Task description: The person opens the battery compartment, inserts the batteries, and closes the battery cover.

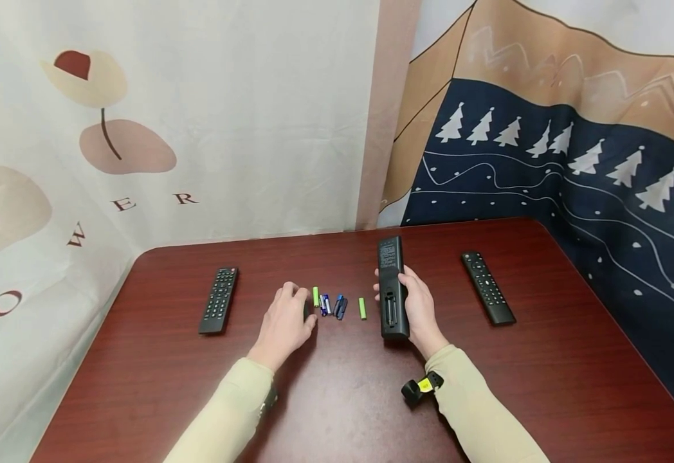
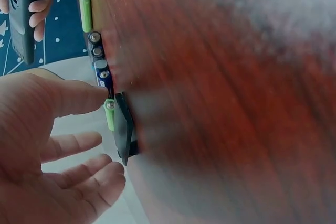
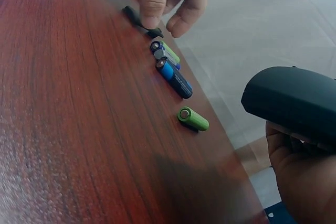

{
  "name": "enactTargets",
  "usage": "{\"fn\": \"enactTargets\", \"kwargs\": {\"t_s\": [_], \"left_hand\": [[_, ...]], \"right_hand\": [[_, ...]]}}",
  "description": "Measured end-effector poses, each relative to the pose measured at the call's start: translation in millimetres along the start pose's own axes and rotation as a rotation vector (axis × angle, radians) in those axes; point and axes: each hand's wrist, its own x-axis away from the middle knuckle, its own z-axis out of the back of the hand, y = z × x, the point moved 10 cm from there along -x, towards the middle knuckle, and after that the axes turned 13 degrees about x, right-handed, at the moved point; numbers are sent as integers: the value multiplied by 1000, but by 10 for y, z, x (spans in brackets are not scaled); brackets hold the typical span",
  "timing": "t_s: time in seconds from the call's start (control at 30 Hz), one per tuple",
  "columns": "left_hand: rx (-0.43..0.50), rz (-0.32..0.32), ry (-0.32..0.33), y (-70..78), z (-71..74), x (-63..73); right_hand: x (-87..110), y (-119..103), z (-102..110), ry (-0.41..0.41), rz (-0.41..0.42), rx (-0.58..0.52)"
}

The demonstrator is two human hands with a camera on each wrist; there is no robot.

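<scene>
My right hand (image 1: 420, 305) grips a black remote control (image 1: 391, 273), back side up, with its battery compartment uncovered at the near end. In the right wrist view the remote (image 3: 294, 100) is held above the table. My left hand (image 1: 282, 325) is low over the table, fingers loosely bent and apart. Beside its thumb and fingertips, a black battery cover (image 2: 124, 129) stands tilted on the wood. Just right of that hand lie a green battery (image 1: 316, 296) and several blue batteries (image 1: 341, 308). Another green battery (image 1: 363, 308) lies nearer the held remote.
A second remote control (image 1: 219, 300) lies buttons up on the left of the brown table (image 1: 337, 399). On the right lies a third remote (image 1: 487, 287), also buttons up. Printed curtains (image 1: 267, 128) hang behind the far edge.
</scene>
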Motion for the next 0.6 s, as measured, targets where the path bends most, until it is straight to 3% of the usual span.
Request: {"fn": "enactTargets", "kwargs": {"t_s": [0.17, 0.6], "left_hand": [[-26, -66, 4, 39, 9, -45], [-86, -143, -41, 65, -39, -124]], "right_hand": [[6, -1, 1, 2, -5, -4], [13, 5, -15, -1, -3, -3]]}}
